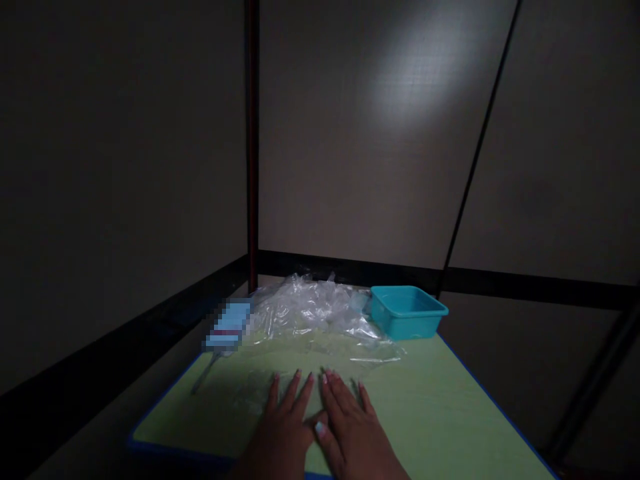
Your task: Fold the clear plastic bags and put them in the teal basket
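Both hands rest side by side near the front of a pale green table (425,407) with a blue edge. My left hand (286,423) lies palm down with its fingers stretched forward and holds nothing. Beside it, my right hand (347,420) is also flat, fingers extended, the two thumbs meeting or overlapping. Just beyond the fingertips spreads a heap of crumpled clear plastic bags (315,310). One thin sheet of the plastic reaches close to the fingers; whether they touch it I cannot tell.
A turquoise plastic basin (413,323) stands at the table's back right corner, against the plastic. At the back left lies a blurred-out light blue object (230,323), with a thin stick-like piece (205,373) in front of it. Dark panelled walls (350,167) rise behind.
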{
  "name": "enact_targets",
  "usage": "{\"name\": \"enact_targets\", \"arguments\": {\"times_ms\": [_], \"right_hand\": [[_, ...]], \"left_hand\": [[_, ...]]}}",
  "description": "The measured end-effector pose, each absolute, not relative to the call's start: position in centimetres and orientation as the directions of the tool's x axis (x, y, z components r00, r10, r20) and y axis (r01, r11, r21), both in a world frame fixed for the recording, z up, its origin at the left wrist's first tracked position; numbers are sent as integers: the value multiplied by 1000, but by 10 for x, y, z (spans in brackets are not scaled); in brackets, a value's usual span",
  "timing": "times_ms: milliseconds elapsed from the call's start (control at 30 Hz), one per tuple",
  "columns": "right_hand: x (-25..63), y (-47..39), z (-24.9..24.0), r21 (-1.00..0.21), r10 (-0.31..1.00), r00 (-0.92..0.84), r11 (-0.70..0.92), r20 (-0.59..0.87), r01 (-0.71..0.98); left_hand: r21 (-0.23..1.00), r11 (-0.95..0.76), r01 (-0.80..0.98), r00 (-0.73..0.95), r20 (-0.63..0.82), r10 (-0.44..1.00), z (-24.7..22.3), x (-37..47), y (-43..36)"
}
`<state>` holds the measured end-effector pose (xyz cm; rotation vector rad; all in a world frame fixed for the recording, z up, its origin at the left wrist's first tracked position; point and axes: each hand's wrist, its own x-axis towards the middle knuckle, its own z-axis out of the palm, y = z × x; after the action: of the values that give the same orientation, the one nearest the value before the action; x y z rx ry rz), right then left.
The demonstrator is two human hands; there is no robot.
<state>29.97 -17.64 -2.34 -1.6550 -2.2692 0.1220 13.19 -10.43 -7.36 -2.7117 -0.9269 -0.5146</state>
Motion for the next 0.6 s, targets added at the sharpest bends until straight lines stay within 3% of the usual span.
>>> {"name": "enact_targets", "arguments": {"times_ms": [200,267,367,433,600], "right_hand": [[296,-181,-28,-228,983,-133,159,123,961],[295,-180,-24,-227,986,-132,153,104,962],[294,-181,-21,-228,989,-123,139,85,964],[294,-183,-20,-228,989,-125,140,79,964],[301,-191,-15,-237,982,-175,186,66,954]], "left_hand": [[-68,-853,518,810,359,463,-42,106,-127],[-58,-798,600,730,448,516,-45,89,-125],[79,-563,823,418,586,694,-53,61,-111],[174,-458,872,315,516,796,-51,46,-99],[267,-496,826,399,346,849,-32,38,-91]]}}
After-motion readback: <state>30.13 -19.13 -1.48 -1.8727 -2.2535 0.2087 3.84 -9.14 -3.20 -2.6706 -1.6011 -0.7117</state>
